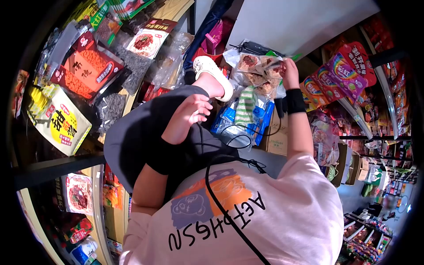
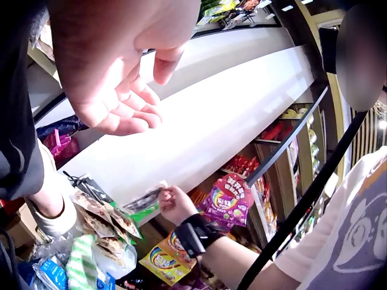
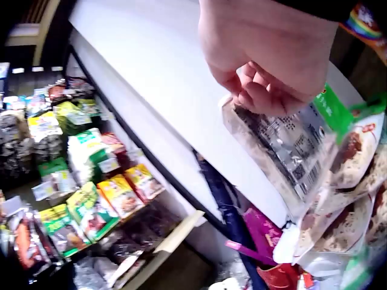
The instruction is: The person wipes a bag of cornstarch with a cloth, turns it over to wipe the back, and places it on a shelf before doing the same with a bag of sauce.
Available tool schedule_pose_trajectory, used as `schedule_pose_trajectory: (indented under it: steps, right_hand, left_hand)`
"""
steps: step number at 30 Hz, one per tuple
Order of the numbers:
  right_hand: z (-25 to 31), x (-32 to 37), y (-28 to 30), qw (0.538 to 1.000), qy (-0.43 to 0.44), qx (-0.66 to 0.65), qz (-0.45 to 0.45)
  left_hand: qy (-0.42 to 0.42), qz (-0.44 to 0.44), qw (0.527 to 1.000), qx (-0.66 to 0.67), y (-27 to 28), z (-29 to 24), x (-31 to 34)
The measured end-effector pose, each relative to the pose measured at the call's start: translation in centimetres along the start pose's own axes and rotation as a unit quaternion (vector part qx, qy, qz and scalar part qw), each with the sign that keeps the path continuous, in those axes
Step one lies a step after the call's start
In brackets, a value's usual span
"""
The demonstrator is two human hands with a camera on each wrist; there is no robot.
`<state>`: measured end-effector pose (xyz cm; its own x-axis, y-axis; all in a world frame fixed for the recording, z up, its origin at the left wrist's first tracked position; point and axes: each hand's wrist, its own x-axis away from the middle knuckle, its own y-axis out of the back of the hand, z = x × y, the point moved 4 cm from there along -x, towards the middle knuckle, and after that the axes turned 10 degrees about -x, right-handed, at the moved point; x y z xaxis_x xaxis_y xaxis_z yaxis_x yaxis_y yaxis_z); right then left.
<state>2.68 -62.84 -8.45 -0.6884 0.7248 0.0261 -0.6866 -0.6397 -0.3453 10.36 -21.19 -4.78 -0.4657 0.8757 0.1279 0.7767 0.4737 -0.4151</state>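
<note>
My right hand (image 1: 290,74) pinches the top edge of a flat clear-and-green packet; in the right wrist view the curled fingers of the hand (image 3: 269,66) grip this packet (image 3: 290,148), its printed back and barcode showing. Beside it lie several noodle packets (image 1: 256,79) with pictures of noodles on them, (image 3: 338,226) at the lower right of the right wrist view. My left hand (image 1: 190,115) hangs in the air over the dark trousers, fingers loosely bent, holding nothing; the left wrist view shows the same hand (image 2: 124,66) above the scene.
A green-striped cloth (image 1: 245,106) and blue packages (image 1: 265,119) lie below the noodle packets, near a cardboard box (image 1: 277,140). A foot in a white clog (image 1: 213,75) is beside them. Shelves of snack bags (image 1: 88,66) stand left, rainbow candy bags (image 1: 329,84) hang right, a white panel (image 1: 287,26) behind.
</note>
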Motion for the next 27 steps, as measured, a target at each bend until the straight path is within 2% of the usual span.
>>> schedule_pose_trajectory:
  steps: [1,3,7,9,11,12,13,15,16,17,19,20,21,22,23,24,25,27]
  right_hand:
    - [1.3,2.0,-1.0,0.998,0.000,-0.001,0.056]
    - [4.2,8.0,-5.0,0.994,-0.006,0.029,0.108]
    - [4.8,16.5,-9.3,0.974,-0.060,0.041,0.216]
    - [4.1,20.4,-12.1,0.956,-0.085,0.132,0.249]
    - [3.7,24.0,-16.5,0.915,-0.090,0.111,0.378]
    - [3.2,25.4,-18.2,0.883,-0.067,0.131,0.446]
    - [2.6,26.8,-19.6,0.845,-0.042,0.150,0.512]
    - [1.0,27.9,-21.3,0.781,-0.009,0.233,0.579]
    - [0.6,28.3,-22.0,0.759,0.009,0.235,0.607]
    - [0.2,28.6,-22.4,0.735,0.047,0.253,0.628]
    - [0.6,28.7,-22.9,0.740,0.077,0.239,0.624]
    - [1.1,28.5,-22.8,0.756,0.069,0.224,0.611]
    - [1.6,28.2,-22.3,0.792,0.050,0.191,0.578]
    - [2.3,27.1,-21.7,0.835,0.054,0.213,0.505]
    - [2.9,25.7,-20.9,0.871,0.057,0.233,0.429]
    - [3.0,23.7,-19.6,0.905,0.086,0.232,0.346]
    - [2.7,21.1,-17.8,0.931,0.112,0.230,0.259]
    - [0.7,16.4,-13.9,0.926,0.165,0.297,0.165]
  left_hand:
    - [-0.027,-0.016,0.999,-0.019,0.0,0.0,0.0]
    - [-0.081,-0.051,0.994,-0.057,-0.4,0.0,0.0]
    - [-0.074,-0.071,0.994,-0.029,-0.7,1.4,0.3]
    - [0.051,-0.070,0.995,0.039,-1.8,2.4,0.1]
    - [0.108,0.029,0.976,0.185,-3.3,3.8,0.6]
    - [0.066,0.083,0.981,0.160,-3.7,4.1,1.0]
    - [0.018,0.069,0.982,0.175,-3.9,4.7,1.8]
    - [0.087,0.119,0.956,0.252,-3.2,5.1,1.6]
    - [-0.016,0.037,0.986,0.162,-3.3,4.6,2.7]
    - [-0.072,0.012,0.994,0.076,-3.6,3.2,2.8]
    - [-0.152,-0.029,0.986,-0.056,-3.6,1.2,3.2]
    - [-0.156,-0.006,0.988,-0.021,-3.4,1.0,3.4]
    - [-0.121,0.050,0.986,0.105,-3.2,1.5,3.4]
    - [-0.072,0.115,0.953,0.272,-3.2,1.8,3.4]
    - [-0.029,0.199,0.872,0.446,-3.1,1.7,3.4]
    - [0.013,0.143,0.872,0.468,-2.7,1.0,3.4]
    - [-0.001,0.089,0.899,0.429,-1.5,1.1,3.6]
    - [-0.051,0.108,0.898,0.423,-0.1,0.7,4.0]
